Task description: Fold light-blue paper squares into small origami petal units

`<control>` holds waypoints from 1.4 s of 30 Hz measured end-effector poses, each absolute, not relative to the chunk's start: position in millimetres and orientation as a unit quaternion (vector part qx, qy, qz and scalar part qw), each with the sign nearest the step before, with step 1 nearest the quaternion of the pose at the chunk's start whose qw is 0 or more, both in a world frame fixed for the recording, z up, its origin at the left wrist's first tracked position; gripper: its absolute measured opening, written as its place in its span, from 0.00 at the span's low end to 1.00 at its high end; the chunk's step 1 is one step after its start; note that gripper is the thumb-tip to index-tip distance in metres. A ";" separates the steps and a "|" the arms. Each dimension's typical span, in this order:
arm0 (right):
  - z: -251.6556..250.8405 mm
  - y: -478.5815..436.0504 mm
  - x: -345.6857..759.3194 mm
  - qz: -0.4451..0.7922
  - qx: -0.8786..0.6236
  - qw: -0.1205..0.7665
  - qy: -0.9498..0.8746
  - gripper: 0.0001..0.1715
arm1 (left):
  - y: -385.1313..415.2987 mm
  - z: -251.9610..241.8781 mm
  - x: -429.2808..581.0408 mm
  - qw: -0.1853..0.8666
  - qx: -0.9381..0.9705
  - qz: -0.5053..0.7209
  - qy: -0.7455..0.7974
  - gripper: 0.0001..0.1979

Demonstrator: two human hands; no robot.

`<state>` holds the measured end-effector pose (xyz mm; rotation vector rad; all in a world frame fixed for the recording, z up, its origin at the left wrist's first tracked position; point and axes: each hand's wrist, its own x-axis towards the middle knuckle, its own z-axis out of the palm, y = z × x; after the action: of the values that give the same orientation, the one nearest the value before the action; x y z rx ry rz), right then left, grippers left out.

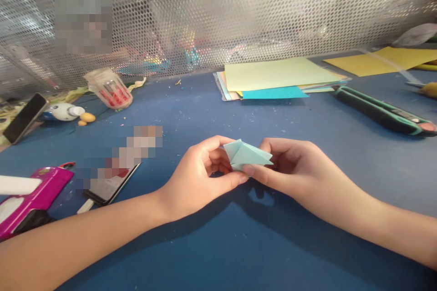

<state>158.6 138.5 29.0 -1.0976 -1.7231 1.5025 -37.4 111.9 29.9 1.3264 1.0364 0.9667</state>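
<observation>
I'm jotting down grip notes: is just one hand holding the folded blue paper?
No, the left hand and the right hand both grip the folded blue paper.

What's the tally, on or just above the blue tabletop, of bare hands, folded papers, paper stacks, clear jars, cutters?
Left hand and right hand: 2
Folded blue paper: 1
Paper stack: 1
Clear jar: 1
Cutter: 1
Total: 6

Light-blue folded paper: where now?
In the head view, the light-blue folded paper is slightly right of centre, held between the bare left hand and bare right hand, over the blue tabletop.
</observation>
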 end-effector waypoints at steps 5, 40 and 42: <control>28.8 140.3 156.6 0.553 -0.425 0.304 -0.649 0.23 | 111.4 29.3 -38.6 0.563 0.564 0.417 0.437 0.13; 26.3 142.4 166.7 0.179 -0.258 0.420 -0.852 0.15 | 115.9 26.1 -43.7 0.571 0.540 0.458 0.414 0.10; 25.5 144.2 168.3 0.170 -0.240 0.423 -0.857 0.18 | 114.8 27.9 -43.0 0.607 0.518 0.454 0.396 0.10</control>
<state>168.3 144.2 25.5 -0.6014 -2.1451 0.4266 -43.0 114.8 27.9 1.1964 0.9157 1.0498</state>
